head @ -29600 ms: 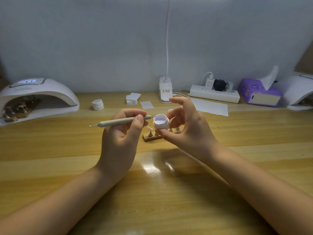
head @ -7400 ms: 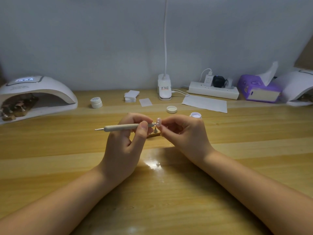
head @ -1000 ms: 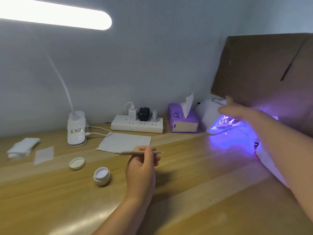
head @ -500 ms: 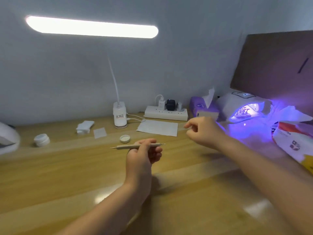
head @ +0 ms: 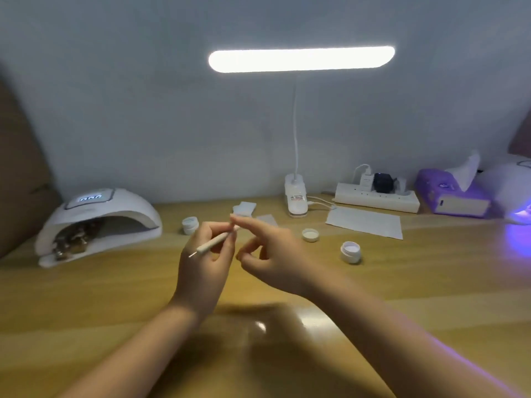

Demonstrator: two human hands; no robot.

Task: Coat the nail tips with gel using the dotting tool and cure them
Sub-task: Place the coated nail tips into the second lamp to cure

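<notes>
Wooden desk (head: 86,305) against a pale wall, lit by one clip lamp (head: 296,199) at the back edge, its bar glowing overhead. Near half of the desk bare and glossy, crossed only by the two forearms.

Largest items: two curing lamps. One white dome (head: 97,222) near the left edge, display lit, with small dark holders inside its mouth. The second (head: 514,191) at the right edge, mostly cut off, casting violet light on the wood. One purple tissue box (head: 451,196) and one power strip (head: 376,198) along the back edge, one paper sheet (head: 365,224) in front of the strip.

Left hand (head: 205,262), mid-desk, fingers curled, pinches the dotting tool (head: 214,242); the metal tip points down-left, the far end rises toward the right hand (head: 275,259). Right hand just beside the left, forefinger extended to the tool's upper end; contact cannot be told through blur. Its other fingers are loosely curled, holding nothing visible.

Small items: two jars, one open (head: 350,251) right of the hands, one closed (head: 190,224) behind the left hand; one loose lid (head: 310,234); white pads (head: 244,208) toward the back. No nail tips can be made out in the hands.
</notes>
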